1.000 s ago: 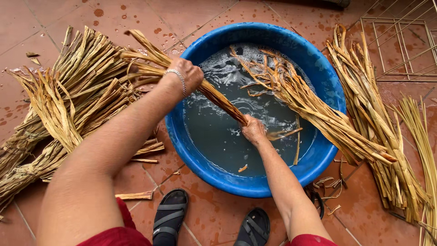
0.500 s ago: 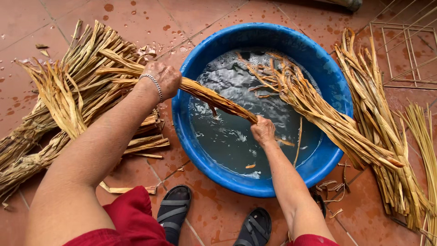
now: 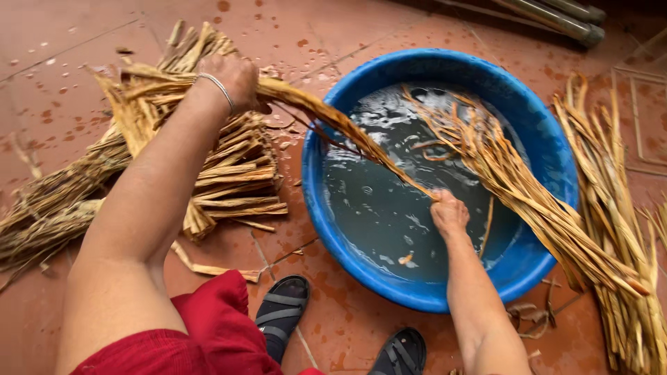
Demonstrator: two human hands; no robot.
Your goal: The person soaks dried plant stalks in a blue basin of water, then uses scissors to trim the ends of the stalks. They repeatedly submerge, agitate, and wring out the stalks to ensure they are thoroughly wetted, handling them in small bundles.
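Outdoor work area of a home or small craft yard. Evidence: wet terracotta floor tiles (image 3: 83,62) with splash marks; heaps of dried plant strips (image 3: 208,173) laid directly on the floor; a blue plastic basin (image 3: 549,160) of water; metal pipes (image 3: 563,14) at the far edge.

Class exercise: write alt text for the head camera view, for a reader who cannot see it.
A person's left hand and right hand hold a wet bundle of straw-coloured strips stretched over a blue water basin, with more strips piled on the wet tiled floor.

Both hands, left hand (image 3: 236,80) and right hand (image 3: 449,212), grip one wet reed strip (image 3: 333,118) over the blue basin (image 3: 556,160).
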